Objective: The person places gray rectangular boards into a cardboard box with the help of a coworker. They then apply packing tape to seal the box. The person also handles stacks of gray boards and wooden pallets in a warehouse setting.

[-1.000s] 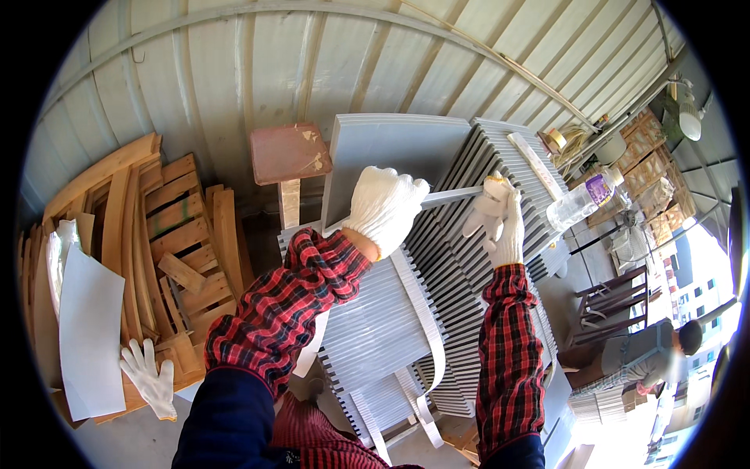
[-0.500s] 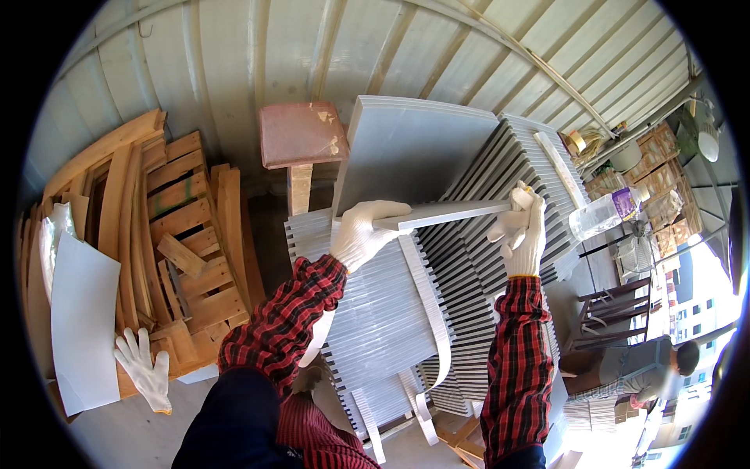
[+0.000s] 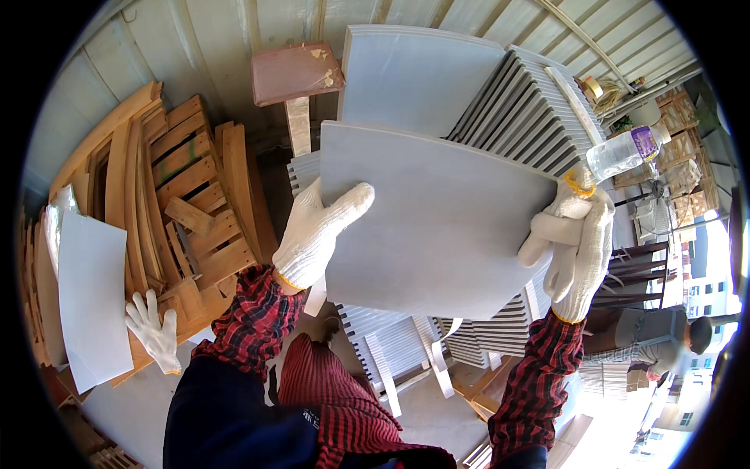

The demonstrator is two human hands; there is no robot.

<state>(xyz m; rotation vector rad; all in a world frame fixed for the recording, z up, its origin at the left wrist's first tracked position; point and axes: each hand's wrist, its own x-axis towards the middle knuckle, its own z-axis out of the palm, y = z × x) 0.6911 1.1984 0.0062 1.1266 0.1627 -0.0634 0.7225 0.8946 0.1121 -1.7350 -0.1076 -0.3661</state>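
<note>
A grey panel (image 3: 430,227) is held tilted over a ribbed grey stack (image 3: 398,336). The gloved left hand (image 3: 312,238) clasps the panel's left edge, thumb on the face, fingers mostly hidden behind. The gloved right hand (image 3: 584,262) curls around its right edge, apparently with a loose white glove (image 3: 576,199). Beyond the panel stands a second sheet (image 3: 422,78); to its left lies pallet wood (image 3: 187,164).

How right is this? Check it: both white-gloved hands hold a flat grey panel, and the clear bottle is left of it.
Wrong side: the head view shows the clear bottle right of the flat grey panel, not left. The rest holds: the left hand and right hand, both white-gloved, hold the panel.
</note>
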